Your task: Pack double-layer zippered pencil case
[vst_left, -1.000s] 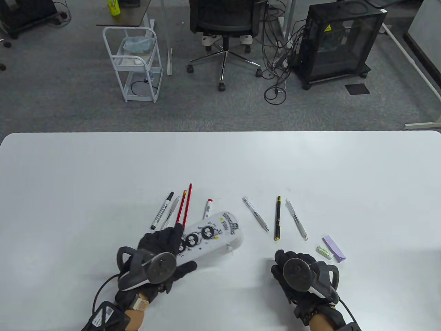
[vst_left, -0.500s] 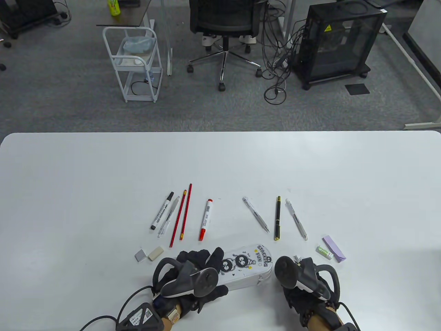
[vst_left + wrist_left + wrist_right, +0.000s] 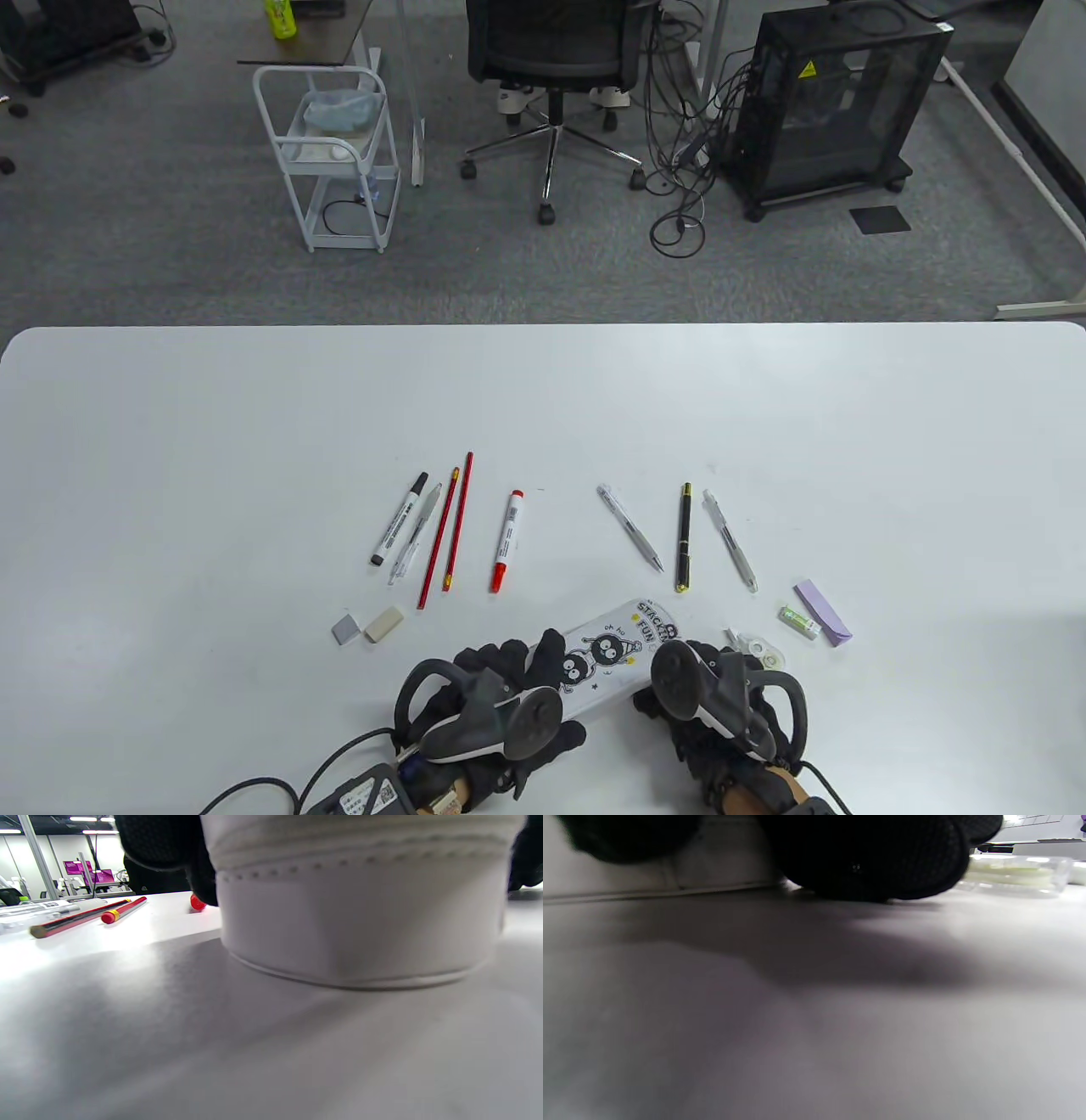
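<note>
Pencil case (image 3: pixel 607 658), white with cartoon print, is lain on the table (image 3: pixel 170 475) at 6 o'clock, its far end angled toward 1 o'clock. Its near end is gripped by the left hand (image 3: pixel 501 679), fingers wrapped over the top. Its right end is touched by the right hand (image 3: pixel 721 696); whether the zipper pull is pinched cannot be told, since the fingers are hidden. Pens, pencils and erasers are spread from 10 to 2 o'clock. If the zipper is tugged while the case is loosely held, the case could be dragged sideways into the correction tape (image 3: pixel 768 649) just beside it.
</note>
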A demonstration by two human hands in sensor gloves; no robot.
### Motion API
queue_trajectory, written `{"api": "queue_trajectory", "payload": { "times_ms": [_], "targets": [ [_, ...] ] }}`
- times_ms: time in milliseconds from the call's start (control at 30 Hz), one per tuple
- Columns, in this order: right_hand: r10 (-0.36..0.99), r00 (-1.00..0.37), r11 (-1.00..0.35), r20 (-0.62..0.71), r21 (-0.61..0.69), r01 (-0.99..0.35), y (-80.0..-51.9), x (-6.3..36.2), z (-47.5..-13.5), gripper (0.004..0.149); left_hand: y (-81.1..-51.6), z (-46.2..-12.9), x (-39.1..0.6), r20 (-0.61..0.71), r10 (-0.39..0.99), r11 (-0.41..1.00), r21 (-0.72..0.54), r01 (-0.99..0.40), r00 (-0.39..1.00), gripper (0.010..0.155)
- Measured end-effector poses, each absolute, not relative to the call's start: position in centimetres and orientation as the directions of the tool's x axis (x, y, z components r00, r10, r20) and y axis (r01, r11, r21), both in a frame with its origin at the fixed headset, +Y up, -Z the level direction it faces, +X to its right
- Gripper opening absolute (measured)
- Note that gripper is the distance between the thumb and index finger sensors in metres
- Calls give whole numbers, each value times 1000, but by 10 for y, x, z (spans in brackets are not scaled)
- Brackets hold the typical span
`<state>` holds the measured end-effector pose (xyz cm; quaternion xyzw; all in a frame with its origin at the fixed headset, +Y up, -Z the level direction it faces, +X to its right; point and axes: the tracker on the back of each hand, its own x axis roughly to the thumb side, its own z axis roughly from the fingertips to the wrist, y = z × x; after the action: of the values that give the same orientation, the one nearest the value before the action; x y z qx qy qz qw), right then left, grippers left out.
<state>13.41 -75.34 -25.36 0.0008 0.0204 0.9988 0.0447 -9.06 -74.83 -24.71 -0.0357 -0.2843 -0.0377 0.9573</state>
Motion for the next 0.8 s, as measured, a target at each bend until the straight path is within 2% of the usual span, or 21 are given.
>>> {"api": "queue_trajectory", "payload": {
  "times_ms": [167,267,400,500,633,667,767,800],
  "targets": [
    [184,-983,-983,-7,10,-184,-751,138,-254,57,-748,-247,-90,545,-45,995,-50,86,838,91],
    [208,-978,-978,6,32,-208,-752,140,-256,51,-748,-248,-91,544,-52,995,-46,92,837,92],
    [218,-976,-976,28,25,-217,-751,146,-258,46,-746,-253,-95,567,-82,993,-19,112,820,94],
    [87,-995,-996,57,-12,-87,-745,152,-258,45,-745,-257,-98,618,-88,993,-3,114,782,96],
    [-3,-999,-997,46,-74,0,-741,158,-259,44,-745,-261,-104,700,-73,995,9,94,711,95],
    [-10,-999,-995,52,-95,5,-740,161,-260,45,-744,-260,-104,748,-72,996,21,85,660,95],
    [44,-994,-997,102,-52,-49,-744,163,-261,45,-743,-263,-104,808,-110,993,65,98,579,95],
    [47,-986,-997,160,-46,-55,-745,163,-262,45,-743,-265,-105,828,-123,992,80,101,547,94]
  ]
}}
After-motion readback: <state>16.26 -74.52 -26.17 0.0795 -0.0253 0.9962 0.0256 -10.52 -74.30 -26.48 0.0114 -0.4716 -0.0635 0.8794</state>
